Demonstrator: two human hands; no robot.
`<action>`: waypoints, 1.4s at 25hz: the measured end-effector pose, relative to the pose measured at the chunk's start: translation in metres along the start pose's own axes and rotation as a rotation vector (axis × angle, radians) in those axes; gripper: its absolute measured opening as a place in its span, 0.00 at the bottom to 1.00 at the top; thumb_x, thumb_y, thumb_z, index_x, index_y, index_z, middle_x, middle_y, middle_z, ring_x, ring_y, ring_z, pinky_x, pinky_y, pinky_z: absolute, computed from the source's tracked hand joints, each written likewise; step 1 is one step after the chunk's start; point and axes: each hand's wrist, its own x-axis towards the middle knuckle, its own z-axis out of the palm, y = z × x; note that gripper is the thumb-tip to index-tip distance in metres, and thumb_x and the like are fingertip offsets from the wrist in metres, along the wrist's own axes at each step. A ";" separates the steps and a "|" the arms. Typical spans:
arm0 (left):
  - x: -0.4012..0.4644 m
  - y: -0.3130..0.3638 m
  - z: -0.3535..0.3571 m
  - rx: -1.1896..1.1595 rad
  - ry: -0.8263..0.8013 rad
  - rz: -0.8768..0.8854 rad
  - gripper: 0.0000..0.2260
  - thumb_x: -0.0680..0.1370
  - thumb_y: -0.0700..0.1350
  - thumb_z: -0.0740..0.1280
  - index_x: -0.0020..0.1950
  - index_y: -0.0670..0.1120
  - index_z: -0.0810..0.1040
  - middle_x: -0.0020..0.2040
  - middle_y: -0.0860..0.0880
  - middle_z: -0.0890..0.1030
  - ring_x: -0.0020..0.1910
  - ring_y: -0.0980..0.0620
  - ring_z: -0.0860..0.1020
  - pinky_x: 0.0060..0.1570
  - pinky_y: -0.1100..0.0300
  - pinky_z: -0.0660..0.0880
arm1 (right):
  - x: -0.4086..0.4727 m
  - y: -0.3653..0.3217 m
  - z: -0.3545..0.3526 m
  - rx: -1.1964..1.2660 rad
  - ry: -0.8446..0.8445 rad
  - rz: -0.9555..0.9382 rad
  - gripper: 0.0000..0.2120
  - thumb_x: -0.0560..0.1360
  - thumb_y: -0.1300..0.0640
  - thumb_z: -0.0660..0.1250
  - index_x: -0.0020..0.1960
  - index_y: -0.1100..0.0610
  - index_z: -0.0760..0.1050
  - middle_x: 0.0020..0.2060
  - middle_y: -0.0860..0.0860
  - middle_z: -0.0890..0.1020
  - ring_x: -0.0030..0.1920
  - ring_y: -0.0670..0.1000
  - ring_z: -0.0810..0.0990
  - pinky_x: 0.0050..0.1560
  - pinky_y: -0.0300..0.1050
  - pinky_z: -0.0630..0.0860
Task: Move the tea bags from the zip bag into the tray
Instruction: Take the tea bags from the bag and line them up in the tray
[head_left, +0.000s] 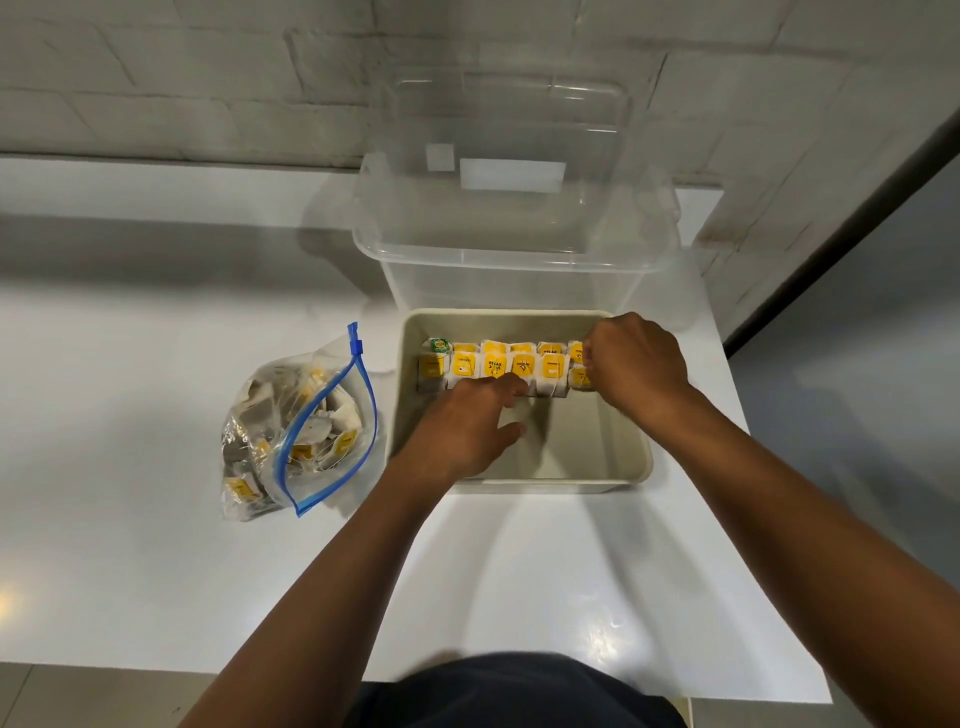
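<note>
— Fingers (506, 387) of the left hand (467, 426) lie fairly straight, tips pressing on the front row of tea bags (493, 366), thumb spread apart from them. See the right hand (631, 366)?

— Yes; it is curled at the right end of the rows, but whether it pinches a bag I cannot tell, since its fingertips are hidden.

— Where are the bags?

— Two rows of yellow-tagged ones stand along the far side of the beige tray (631, 467). More sit in the open blue-zip bag (301, 431), left of the tray on the white desk (130, 364).

— Behind the tray?

— One clear plastic bin (514, 234), touching its far rim.
</note>
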 end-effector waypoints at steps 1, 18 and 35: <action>-0.001 -0.001 0.002 -0.002 -0.005 -0.005 0.18 0.76 0.50 0.72 0.66 0.54 0.74 0.60 0.54 0.80 0.55 0.51 0.78 0.56 0.54 0.76 | 0.001 -0.003 -0.002 -0.047 -0.019 -0.006 0.06 0.73 0.62 0.68 0.49 0.58 0.81 0.47 0.57 0.82 0.47 0.60 0.81 0.40 0.44 0.68; -0.006 -0.005 0.003 -0.047 -0.024 -0.027 0.15 0.78 0.50 0.70 0.65 0.54 0.76 0.57 0.55 0.81 0.54 0.53 0.78 0.54 0.59 0.75 | 0.006 -0.020 0.018 -0.243 0.054 0.013 0.05 0.76 0.55 0.69 0.50 0.54 0.82 0.47 0.54 0.84 0.62 0.56 0.70 0.63 0.54 0.61; -0.005 -0.009 -0.003 0.007 -0.047 -0.043 0.16 0.79 0.47 0.69 0.66 0.52 0.76 0.59 0.52 0.82 0.54 0.50 0.80 0.58 0.54 0.77 | -0.041 -0.035 0.005 -0.051 -0.089 -0.066 0.13 0.78 0.64 0.60 0.60 0.59 0.78 0.56 0.58 0.79 0.57 0.59 0.78 0.53 0.50 0.76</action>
